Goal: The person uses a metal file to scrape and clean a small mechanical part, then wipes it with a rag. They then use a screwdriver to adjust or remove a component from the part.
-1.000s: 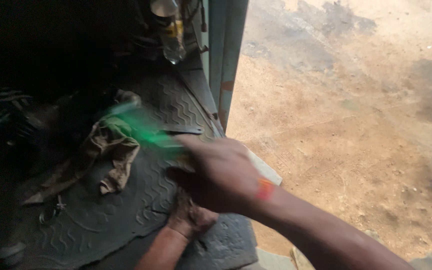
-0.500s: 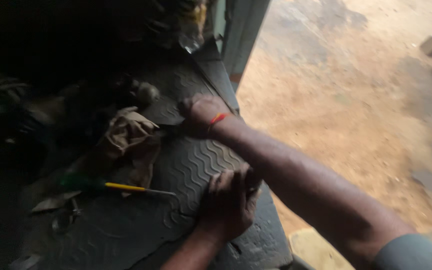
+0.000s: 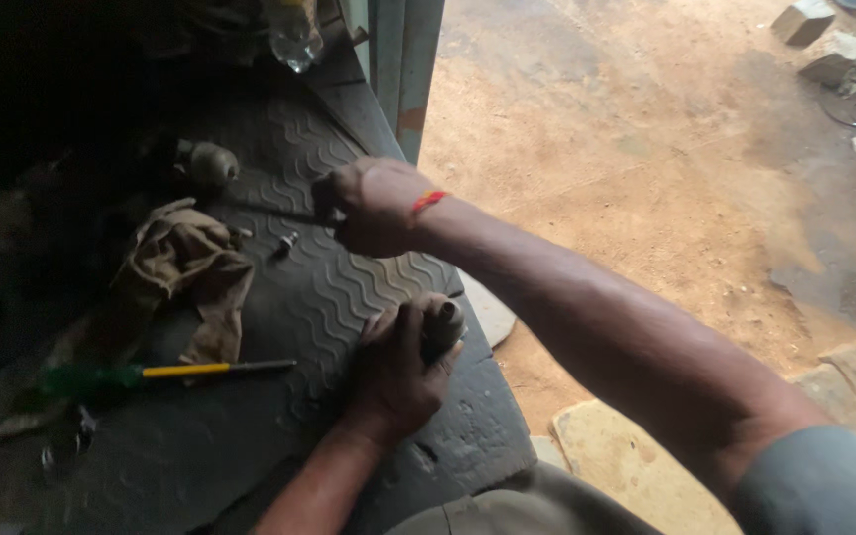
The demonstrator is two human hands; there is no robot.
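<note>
The left hand (image 3: 393, 372) is pressing down on the dark ribbed rubber mat (image 3: 319, 287), its fingers clenched around a small round grey part (image 3: 440, 325) near the mat's right edge. The right hand (image 3: 374, 206) is reaching across above it, wearing a red thread (image 3: 429, 201) at the wrist, and is closing its fist on the end of a thin dark rod (image 3: 269, 210) that is lying across the mat. A small bolt (image 3: 286, 243) is sitting just beside that rod. Further left a crumpled brown rag (image 3: 190, 267) is lying on the mat, and below it a screwdriver (image 3: 165, 373) with a green handle and yellow shaft is lying loose, well apart from both hands. A plastic bottle (image 3: 294, 35) is standing at the top edge, and sandy ground (image 3: 646, 149) is showing on the right.
</note>
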